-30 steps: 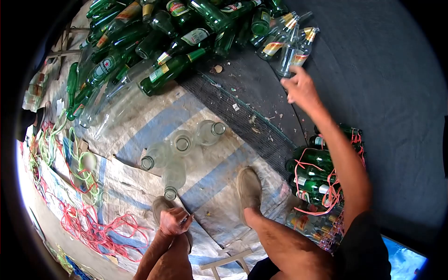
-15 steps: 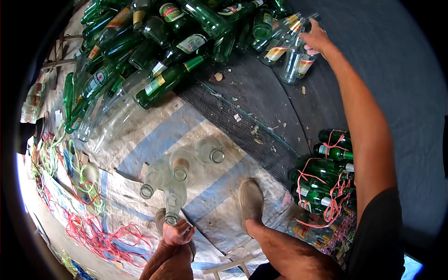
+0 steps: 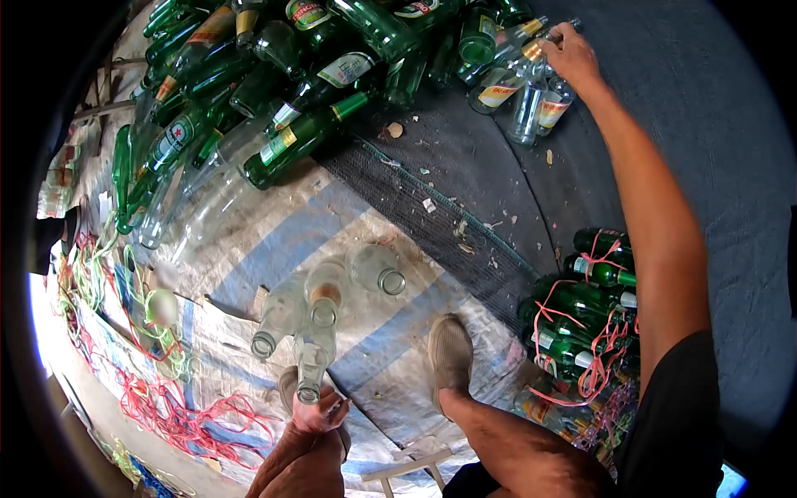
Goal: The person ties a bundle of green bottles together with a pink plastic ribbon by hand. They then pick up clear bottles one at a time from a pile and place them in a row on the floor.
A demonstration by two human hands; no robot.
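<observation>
At the upper right, my right hand [image 3: 573,58] is closed around the neck end of a clear glass bottle [image 3: 526,114], its fingers hiding part of the neck. Pressed close beside it are other clear bottles with orange and white labels, one of them a labelled bottle [image 3: 498,93]. My left hand [image 3: 320,412] is low in the picture by my knee, fingers loosely bent and apart. Just in front of it stands an empty clear bottle [image 3: 315,353], which partly covers the hand. Several more clear bottles, including a clear bottle [image 3: 378,267], stand upright around that one.
A big heap of green bottles [image 3: 307,137] lies across the top left. Green bottles [image 3: 573,324] tied with pink string lie at the right. Pink string [image 3: 178,415] tangles at lower left. My shoe [image 3: 451,353] rests on a striped sheet [image 3: 290,232]; dark matting [image 3: 465,166] has debris.
My right hand has shifted slightly among the labelled clear bottles, and a gold-topped neck now shows beside its fingers. The whole view has moved a little; my left hand stays by my knee.
</observation>
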